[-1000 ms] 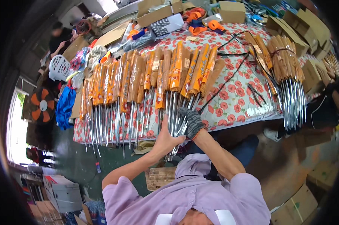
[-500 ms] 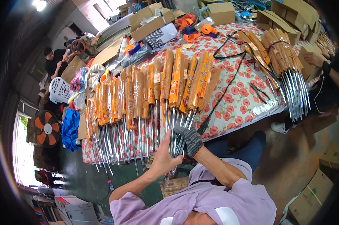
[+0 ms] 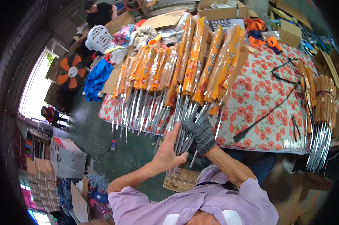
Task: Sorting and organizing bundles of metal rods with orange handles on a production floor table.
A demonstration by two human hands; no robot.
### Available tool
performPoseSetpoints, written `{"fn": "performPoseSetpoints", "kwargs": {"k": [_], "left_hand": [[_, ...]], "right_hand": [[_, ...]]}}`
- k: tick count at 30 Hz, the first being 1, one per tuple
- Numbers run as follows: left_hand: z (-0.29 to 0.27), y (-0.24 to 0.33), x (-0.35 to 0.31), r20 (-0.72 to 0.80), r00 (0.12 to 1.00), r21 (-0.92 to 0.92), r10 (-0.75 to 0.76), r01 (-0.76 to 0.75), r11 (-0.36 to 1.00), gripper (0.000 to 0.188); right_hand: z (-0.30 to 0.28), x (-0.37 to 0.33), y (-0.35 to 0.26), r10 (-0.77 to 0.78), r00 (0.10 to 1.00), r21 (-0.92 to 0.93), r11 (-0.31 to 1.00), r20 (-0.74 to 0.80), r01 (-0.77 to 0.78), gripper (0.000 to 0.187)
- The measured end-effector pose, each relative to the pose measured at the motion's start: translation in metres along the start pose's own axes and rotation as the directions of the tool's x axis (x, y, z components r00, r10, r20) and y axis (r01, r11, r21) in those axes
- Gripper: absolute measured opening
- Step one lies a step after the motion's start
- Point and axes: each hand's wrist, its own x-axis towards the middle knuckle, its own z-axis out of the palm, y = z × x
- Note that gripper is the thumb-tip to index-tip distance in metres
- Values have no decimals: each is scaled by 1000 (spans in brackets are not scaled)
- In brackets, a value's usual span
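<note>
In front of me both hands close round a thick bundle of long metal rods (image 3: 185,108). The rods' far ends are sleeved in orange and brown plastic wrappers (image 3: 198,56). My bare left hand (image 3: 168,150) presses the bundle's left side, thumb up along the rods. My right hand (image 3: 200,135), in a dark grey knitted glove, wraps the right side; its fingertips are partly hidden by rods. Two rods stick out apart from the bundle near the right hand. Left of the bundle, a row of similar wrapped rods (image 3: 147,71) rests on the table, bare ends over its edge.
A floral-covered table (image 3: 248,108) spans ahead. On its right lie a black strap (image 3: 257,122), pliers (image 3: 296,127) and another tied bundle of rods (image 3: 323,108). Orange tape dispensers (image 3: 272,43) and boxes crowd the back. A wooden block (image 3: 180,180) lies below my hands.
The view has swung left, so the table's things sit farther right. The held bundle looks larger and stands out more from the row beside it. Both hands keep their hold.
</note>
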Motion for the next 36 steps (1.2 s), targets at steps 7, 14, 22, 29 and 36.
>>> {"fn": "performPoseSetpoints", "kwargs": {"k": [7,14,22,29,36], "left_hand": [[-54,-47,23,-156,988,44,10,-3,999,109],[-91,-114,58,-145,982,-53,-121,114,992,112],[-105,-177,66,-82,976,-6,-202,202,979,104],[-110,-223,78,-119,954,-32,-274,272,962,91],[-104,-237,88,-209,933,75,-291,312,947,77]], "right_hand": [[58,94,42,36,961,-377,923,274,73,29],[102,165,70,330,940,-310,905,87,-290,41],[92,203,126,309,941,-702,640,-137,-313,67],[56,214,106,317,927,-868,383,-199,-317,89],[36,188,79,62,951,-796,532,-304,-289,72]]}}
